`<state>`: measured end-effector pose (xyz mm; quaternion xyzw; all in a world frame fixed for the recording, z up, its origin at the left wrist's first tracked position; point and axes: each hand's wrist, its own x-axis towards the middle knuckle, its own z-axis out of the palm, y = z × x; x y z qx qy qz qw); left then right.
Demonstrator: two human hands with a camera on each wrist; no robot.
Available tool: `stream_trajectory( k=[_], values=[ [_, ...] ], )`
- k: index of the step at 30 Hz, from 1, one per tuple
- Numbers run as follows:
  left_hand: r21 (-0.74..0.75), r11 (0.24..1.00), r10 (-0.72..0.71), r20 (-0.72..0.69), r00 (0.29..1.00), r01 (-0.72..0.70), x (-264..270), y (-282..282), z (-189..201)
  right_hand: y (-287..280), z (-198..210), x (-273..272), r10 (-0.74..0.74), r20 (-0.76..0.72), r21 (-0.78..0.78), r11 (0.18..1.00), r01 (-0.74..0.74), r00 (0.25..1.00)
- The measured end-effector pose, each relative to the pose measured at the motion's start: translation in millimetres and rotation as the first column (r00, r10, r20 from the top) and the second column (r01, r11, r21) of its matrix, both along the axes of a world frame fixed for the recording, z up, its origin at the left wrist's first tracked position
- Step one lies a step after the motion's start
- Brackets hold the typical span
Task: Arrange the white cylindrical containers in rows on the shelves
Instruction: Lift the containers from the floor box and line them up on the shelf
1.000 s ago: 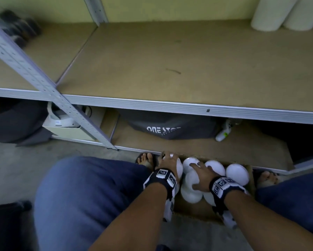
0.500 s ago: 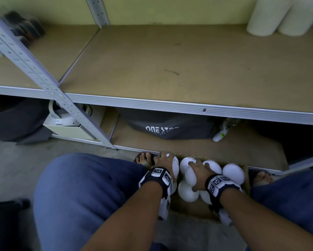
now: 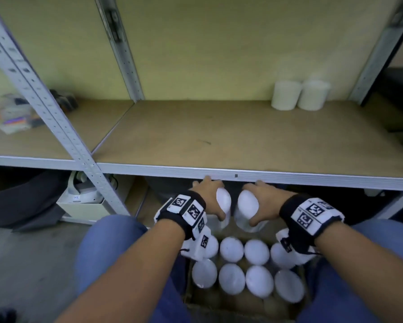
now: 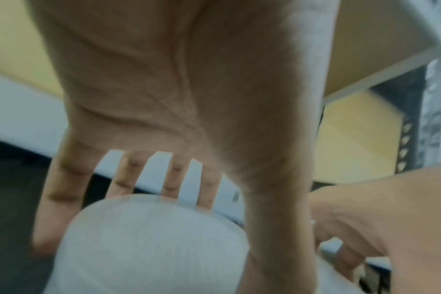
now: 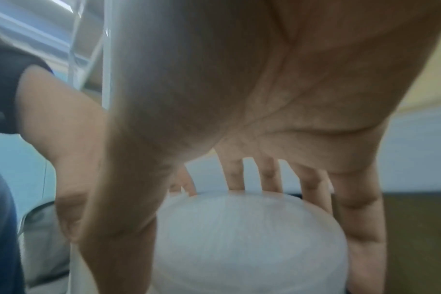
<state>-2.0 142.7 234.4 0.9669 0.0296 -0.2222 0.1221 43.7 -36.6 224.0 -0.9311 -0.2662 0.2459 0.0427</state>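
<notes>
Both hands are now up out of the cardboard box (image 3: 275, 306), each one holding a white container. A second ago they are low inside the box, among the container tops. The left hand (image 3: 209, 197) grips the left container (image 3: 223, 201) from above, and the right hand (image 3: 265, 199) grips the right container (image 3: 248, 206) in the same way. The two containers hang side by side, near each other, just below the front edge of the middle shelf (image 3: 242, 176). In the box, the place of the two lifted containers is now free, and eight white tops (image 3: 232, 249) show in two rows. The head view is also higher now, so the two containers at the back of the shelf (image 3: 299, 95) show whole.
</notes>
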Motion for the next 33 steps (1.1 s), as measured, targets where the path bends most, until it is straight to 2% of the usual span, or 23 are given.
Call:
stream_trajectory(
  k=[6,8,13,22,28,33],
  values=[
    [-0.075,0.996,-0.022,0.229,0.973,0.04,11.8,-4.6,81.8,-27.4,90.5,3.0,-0.098,0.119,0.178,0.981,0.076,0.988],
    [-0.102,0.994,-0.005,0.291,0.957,0.036,18.0,-7.8,100.4,-34.0,108.1,8.0,-0.153,0.176,0.253,0.962,0.105,0.972],
    [-0.13,0.991,0.033,0.379,0.925,0.017,40.7,-17.9,124.8,-44.4,131.9,28.8,-0.223,0.258,0.312,0.94,0.137,0.94],
    [-0.167,0.986,0.077,0.376,0.923,-0.015,89.6,-26.8,111.3,-41.4,115.2,75.7,-0.33,0.242,0.401,0.89,0.216,0.912],
    [-0.202,0.979,0.097,0.321,0.942,-0.032,106.1,-30.4,86.9,-40.5,82.3,94.7,-0.353,0.184,0.424,0.87,0.25,0.917],
    [-0.178,0.984,0.074,0.303,0.95,-0.02,106.6,-26.8,85.9,-42.3,79.9,98.9,-0.314,0.189,0.382,0.896,0.225,0.93]
  ],
)
